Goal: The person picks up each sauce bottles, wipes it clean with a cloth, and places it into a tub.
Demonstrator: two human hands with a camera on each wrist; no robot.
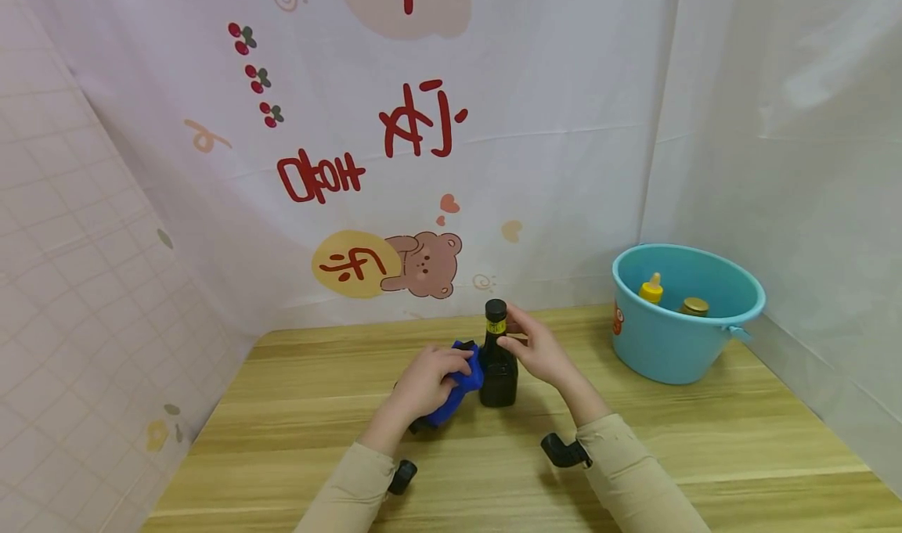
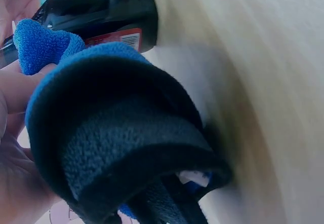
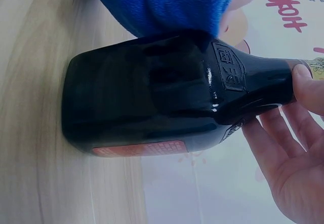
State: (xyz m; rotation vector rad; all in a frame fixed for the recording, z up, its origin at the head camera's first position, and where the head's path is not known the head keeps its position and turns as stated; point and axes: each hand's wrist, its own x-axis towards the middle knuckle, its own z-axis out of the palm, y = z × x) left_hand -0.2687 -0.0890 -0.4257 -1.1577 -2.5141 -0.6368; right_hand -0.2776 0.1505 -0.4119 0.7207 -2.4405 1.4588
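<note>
A dark glass bottle [image 1: 499,380] with a black cap and a yellow neck band stands upright on the wooden table. My right hand [image 1: 539,349] holds it by the neck; in the right wrist view the thumb [image 3: 306,89] lies on one side and the fingers on the other. From the left, my left hand [image 1: 426,378] grips a blue cloth [image 1: 454,401] with black edging. The bunched cloth [image 3: 167,6] meets the bottle's side near the shoulder. In the left wrist view the cloth's dark, folded edge [image 2: 126,127] covers much of the bottle.
A light blue bucket [image 1: 665,353] stands at the right, holding a yellow-capped bottle [image 1: 651,292] and a jar with a gold lid [image 1: 694,307]. Behind the table [image 1: 296,408] hangs a printed white cloth backdrop [image 1: 550,165]. Black wrist camera mounts [image 1: 564,451] sit at both sleeves.
</note>
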